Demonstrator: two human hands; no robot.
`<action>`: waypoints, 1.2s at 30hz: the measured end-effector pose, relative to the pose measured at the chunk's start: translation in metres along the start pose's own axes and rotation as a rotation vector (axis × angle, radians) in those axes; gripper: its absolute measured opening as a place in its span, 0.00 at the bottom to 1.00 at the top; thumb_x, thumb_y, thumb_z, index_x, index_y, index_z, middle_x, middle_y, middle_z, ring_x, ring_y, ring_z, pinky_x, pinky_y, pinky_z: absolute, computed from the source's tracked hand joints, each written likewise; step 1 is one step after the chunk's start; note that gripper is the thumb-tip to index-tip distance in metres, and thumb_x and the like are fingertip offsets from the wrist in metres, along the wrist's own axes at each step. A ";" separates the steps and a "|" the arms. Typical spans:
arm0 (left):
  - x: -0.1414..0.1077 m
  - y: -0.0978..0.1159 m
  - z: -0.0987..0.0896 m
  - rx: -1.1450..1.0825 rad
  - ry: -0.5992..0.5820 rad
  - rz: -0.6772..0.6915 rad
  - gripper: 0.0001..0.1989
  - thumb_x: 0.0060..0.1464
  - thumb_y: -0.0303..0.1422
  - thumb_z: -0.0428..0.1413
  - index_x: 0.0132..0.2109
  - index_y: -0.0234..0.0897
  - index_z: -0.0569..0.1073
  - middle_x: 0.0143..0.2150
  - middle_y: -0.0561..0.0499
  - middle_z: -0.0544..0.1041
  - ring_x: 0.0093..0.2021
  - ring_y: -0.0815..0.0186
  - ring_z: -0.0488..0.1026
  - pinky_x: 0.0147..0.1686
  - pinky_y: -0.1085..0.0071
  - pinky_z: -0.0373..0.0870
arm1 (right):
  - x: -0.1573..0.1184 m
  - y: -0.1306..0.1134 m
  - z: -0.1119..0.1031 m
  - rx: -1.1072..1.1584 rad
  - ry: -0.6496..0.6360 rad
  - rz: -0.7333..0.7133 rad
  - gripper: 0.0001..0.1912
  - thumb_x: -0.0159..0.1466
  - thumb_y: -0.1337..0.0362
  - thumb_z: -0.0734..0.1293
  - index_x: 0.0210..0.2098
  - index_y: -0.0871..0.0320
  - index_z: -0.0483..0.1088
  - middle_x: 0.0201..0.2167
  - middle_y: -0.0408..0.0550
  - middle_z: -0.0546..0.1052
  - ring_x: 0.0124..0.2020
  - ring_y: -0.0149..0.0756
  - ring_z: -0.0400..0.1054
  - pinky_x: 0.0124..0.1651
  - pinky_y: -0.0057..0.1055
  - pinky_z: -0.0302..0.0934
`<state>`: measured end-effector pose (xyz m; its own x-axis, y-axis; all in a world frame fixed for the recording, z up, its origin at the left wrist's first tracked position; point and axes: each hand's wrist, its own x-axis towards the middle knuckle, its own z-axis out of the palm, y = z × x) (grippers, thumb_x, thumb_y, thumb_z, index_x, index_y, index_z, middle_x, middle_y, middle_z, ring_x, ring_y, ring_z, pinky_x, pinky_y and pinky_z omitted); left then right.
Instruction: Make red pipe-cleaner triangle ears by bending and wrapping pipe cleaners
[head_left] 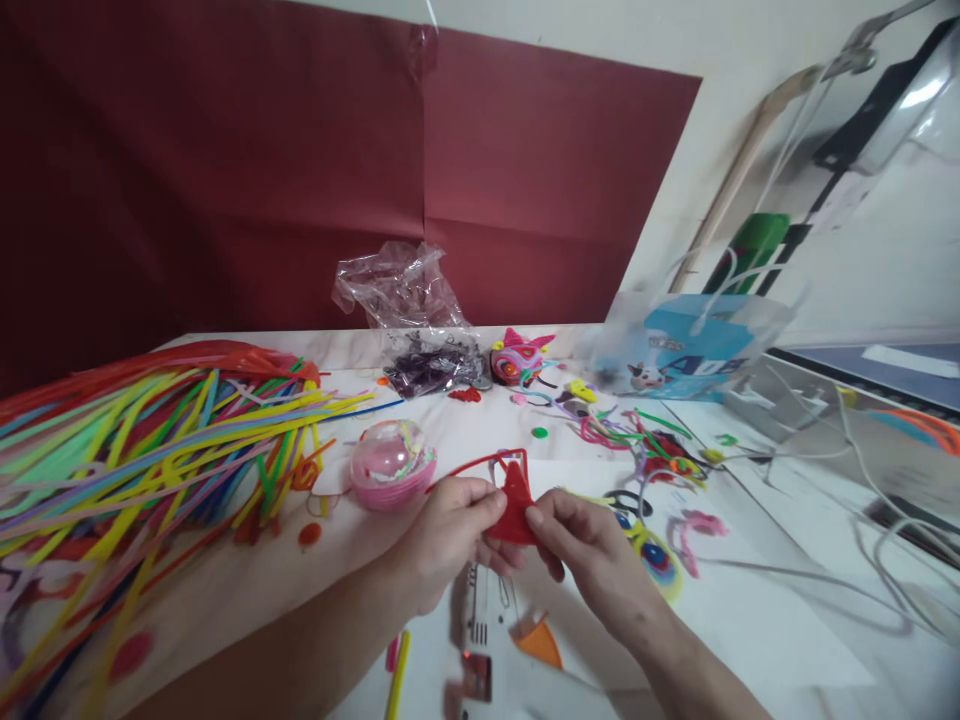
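My left hand (448,532) pinches the left side of a red triangular piece (514,512), thumb on top. On its lower right corner, my right hand (591,548) also closes with thumb and fingertips. A thin red strip (480,461) bends around above the piece; whether it is joined to it I cannot tell. Both hands hover over a white sheet (739,610). Just below them lie a slim pale device (478,610) with a small red light and an orange wedge-shaped piece (541,643). Beside my right hand are black scissor handles (628,503) and a yellow-and-blue round coil (657,562).
Many coloured pipe cleaners (187,430) spread across the left. A clear-topped pink ball (392,465) stands left of my hands. Behind are a crinkled clear bag (409,290), a pink coiled figure (519,360) and a blue-and-white carrier bag (686,345). White cables (855,460) run along the right.
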<state>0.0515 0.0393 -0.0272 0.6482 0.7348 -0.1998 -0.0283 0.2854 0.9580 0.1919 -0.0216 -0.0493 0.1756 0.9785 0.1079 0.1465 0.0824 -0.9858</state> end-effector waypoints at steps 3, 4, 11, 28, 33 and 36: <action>0.000 0.003 0.000 0.052 0.038 0.041 0.16 0.49 0.42 0.52 0.29 0.30 0.69 0.22 0.50 0.71 0.21 0.71 0.68 0.20 0.75 0.64 | -0.003 -0.003 0.002 0.013 -0.049 0.018 0.23 0.55 0.46 0.64 0.17 0.59 0.60 0.13 0.38 0.61 0.15 0.26 0.51 0.19 0.24 0.46; 0.001 0.003 -0.001 0.071 0.050 0.058 0.16 0.49 0.42 0.52 0.29 0.30 0.69 0.23 0.50 0.71 0.21 0.71 0.67 0.20 0.75 0.63 | -0.003 -0.003 0.002 0.015 -0.054 0.022 0.23 0.55 0.46 0.64 0.17 0.59 0.60 0.13 0.38 0.60 0.15 0.25 0.50 0.19 0.24 0.45; 0.003 0.002 -0.008 0.203 0.029 0.141 0.11 0.44 0.35 0.56 0.22 0.33 0.65 0.17 0.57 0.64 0.18 0.75 0.59 0.19 0.77 0.55 | -0.003 0.000 -0.001 0.039 -0.127 0.052 0.23 0.54 0.47 0.66 0.17 0.59 0.60 0.12 0.37 0.58 0.16 0.25 0.48 0.19 0.25 0.41; -0.003 0.000 -0.006 0.240 -0.176 0.118 0.12 0.43 0.37 0.56 0.22 0.35 0.62 0.19 0.58 0.59 0.21 0.73 0.55 0.22 0.75 0.49 | -0.005 0.002 0.004 0.155 -0.180 0.060 0.25 0.54 0.45 0.66 0.17 0.58 0.57 0.13 0.36 0.56 0.15 0.23 0.47 0.18 0.23 0.43; 0.000 0.001 -0.007 0.243 -0.116 0.183 0.11 0.45 0.37 0.54 0.24 0.34 0.63 0.21 0.57 0.61 0.22 0.73 0.57 0.23 0.75 0.52 | -0.005 0.003 0.003 0.169 -0.167 0.051 0.24 0.56 0.44 0.64 0.19 0.59 0.60 0.15 0.38 0.60 0.16 0.25 0.52 0.19 0.23 0.50; 0.002 0.002 -0.010 0.277 -0.085 0.226 0.11 0.47 0.37 0.54 0.25 0.34 0.65 0.21 0.56 0.64 0.22 0.73 0.59 0.23 0.75 0.54 | -0.003 0.002 -0.001 0.135 -0.161 0.059 0.23 0.53 0.46 0.67 0.19 0.60 0.62 0.14 0.39 0.62 0.15 0.26 0.54 0.19 0.24 0.51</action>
<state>0.0448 0.0475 -0.0281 0.7104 0.7032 0.0297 0.0221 -0.0644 0.9977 0.1927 -0.0242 -0.0519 0.0203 0.9991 0.0385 0.0070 0.0383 -0.9992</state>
